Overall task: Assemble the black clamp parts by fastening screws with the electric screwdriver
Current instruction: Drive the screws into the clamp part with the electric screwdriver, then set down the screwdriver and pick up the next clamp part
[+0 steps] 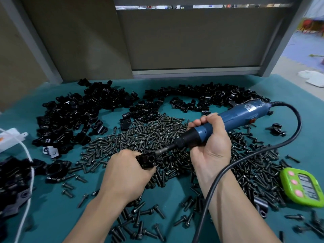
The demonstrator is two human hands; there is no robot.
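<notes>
While the left hand (124, 174) grips the black clamp part (146, 159) and the right hand (210, 146) the electric screwdriver (236, 114), an off-axis bit (163, 150) could slip.

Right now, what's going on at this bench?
A person is mid-assembly. The left hand grips a black clamp part; the right hand holds the blue electric screwdriver, its bit tip at the part. Loose screws lie spread beneath, heaps of clamp parts behind, a green timer at right.

No text is legible; the label (249, 107) on the electric screwdriver (231, 119) and the green timer (301, 187) are blurred.
</notes>
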